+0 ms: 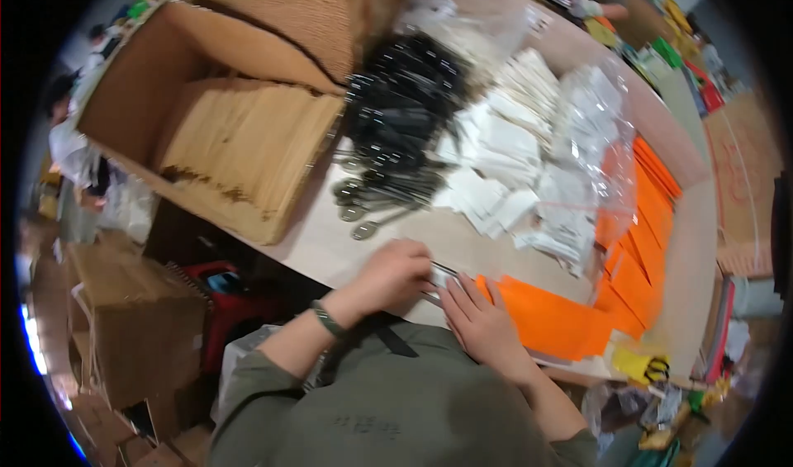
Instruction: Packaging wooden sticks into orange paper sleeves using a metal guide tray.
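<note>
My left hand (398,275) is closed, with its fingertips pinching a thin dark metal piece, possibly cutlery; most of it is hidden. Close beside it, my right hand (483,322) lies with fingers stretched out over the same piece and a small white packet (441,275). Under and beyond the right hand lie flat orange pouches (553,318). Farther off on the table are loose metal spoons (363,229), below a heap of black-looking slim pieces (405,104). White paper packets (500,149) spread to the right of that heap.
A large open cardboard box (248,145) filled with brown sheets stands at the left on the table (339,256). Clear plastic bags (591,120) lie at the far right, near more orange pouches (640,252). Another carton (132,310) is at lower left. A person (74,145) is at far left.
</note>
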The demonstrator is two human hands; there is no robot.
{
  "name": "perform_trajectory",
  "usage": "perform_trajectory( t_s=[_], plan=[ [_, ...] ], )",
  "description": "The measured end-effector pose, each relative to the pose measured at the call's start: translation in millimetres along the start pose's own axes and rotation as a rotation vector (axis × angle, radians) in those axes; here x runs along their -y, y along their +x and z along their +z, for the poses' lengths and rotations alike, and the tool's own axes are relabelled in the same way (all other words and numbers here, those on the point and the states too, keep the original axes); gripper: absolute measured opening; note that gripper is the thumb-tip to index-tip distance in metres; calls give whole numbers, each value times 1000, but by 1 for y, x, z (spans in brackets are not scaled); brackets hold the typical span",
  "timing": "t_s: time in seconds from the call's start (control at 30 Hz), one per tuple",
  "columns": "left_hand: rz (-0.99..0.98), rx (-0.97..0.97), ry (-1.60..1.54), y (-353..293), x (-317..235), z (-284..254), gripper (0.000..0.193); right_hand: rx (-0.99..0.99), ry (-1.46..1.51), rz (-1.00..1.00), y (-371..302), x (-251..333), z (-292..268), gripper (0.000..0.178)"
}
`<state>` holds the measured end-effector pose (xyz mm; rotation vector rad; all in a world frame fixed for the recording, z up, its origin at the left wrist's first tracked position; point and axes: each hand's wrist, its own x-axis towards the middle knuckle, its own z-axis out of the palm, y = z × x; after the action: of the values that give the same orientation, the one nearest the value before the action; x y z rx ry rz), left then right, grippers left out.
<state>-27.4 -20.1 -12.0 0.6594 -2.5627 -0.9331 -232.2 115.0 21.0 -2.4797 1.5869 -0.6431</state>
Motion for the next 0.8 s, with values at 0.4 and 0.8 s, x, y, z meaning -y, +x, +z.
perform_trajectory(
  t_s=[0.4, 0.8],
  plan=[
    [-911, -332, 473, -77, 110, -143, 22, 118, -94, -166, -12, -27, 11, 34],
    [-817, -473, 450, -78, 120, -135, 22, 130, -8, 41, -18, -19, 0, 35]
  ],
)
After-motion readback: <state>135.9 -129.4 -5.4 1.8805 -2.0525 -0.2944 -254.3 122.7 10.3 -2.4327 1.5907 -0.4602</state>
